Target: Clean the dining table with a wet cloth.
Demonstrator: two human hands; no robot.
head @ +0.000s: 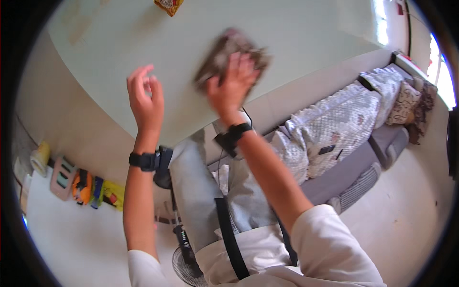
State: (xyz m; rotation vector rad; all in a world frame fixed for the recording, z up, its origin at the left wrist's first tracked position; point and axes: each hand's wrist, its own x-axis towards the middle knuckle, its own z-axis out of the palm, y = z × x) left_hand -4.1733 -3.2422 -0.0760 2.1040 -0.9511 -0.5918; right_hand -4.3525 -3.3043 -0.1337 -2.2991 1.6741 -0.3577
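Note:
My right hand (235, 84) lies palm down, fingers spread, on a folded brown cloth (218, 59). Both the hand and the cloth are blurred, and the cloth rests on a pale green tabletop (308, 39). To the left, my left hand (145, 97) is held over the table near its curved edge, its fingers loosely bent around nothing. Each wrist wears a black strap with a small device. At the top of the view, a yellow packet (170, 6) sits on the tabletop, partly cut off.
A grey sofa (322, 186) with silvery quilted covers runs along the right; a dark phone-like object (326, 149) lies on it. Beside my left forearm, a white surface (71, 233) carries several colourful packets (82, 186). A fan (188, 267) stands low near my legs.

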